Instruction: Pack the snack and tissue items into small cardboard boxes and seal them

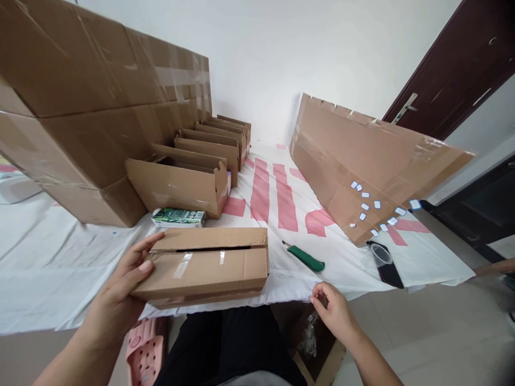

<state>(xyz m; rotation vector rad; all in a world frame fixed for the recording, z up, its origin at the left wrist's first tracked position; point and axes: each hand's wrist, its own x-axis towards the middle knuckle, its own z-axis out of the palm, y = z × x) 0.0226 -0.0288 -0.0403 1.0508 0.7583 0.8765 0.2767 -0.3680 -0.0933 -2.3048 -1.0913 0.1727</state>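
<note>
My left hand (131, 273) grips the left end of a closed cardboard box (209, 271), thumb on its top and fingers around the far side. A dark slit runs between the box's top flaps, and small bits of clear tape stick there. My right hand (332, 308) hangs at the table's front edge with its fingers curled into a loose pinch; whatever it holds, if anything, cannot be made out. Beyond it on the cloth lies a green utility knife (303, 257), its tip pointing away to the left. Behind the box rests a small green-and-white carton (179, 217).
Several open cardboard trays (177, 185) stand in a row beside a tall stack of taped boxes (100, 107). A large cardboard panel (362, 145) with white stickers leans at the right, near a black phone-like object (390, 271). Beneath are a pink clog (145, 354) and an open box (322, 354).
</note>
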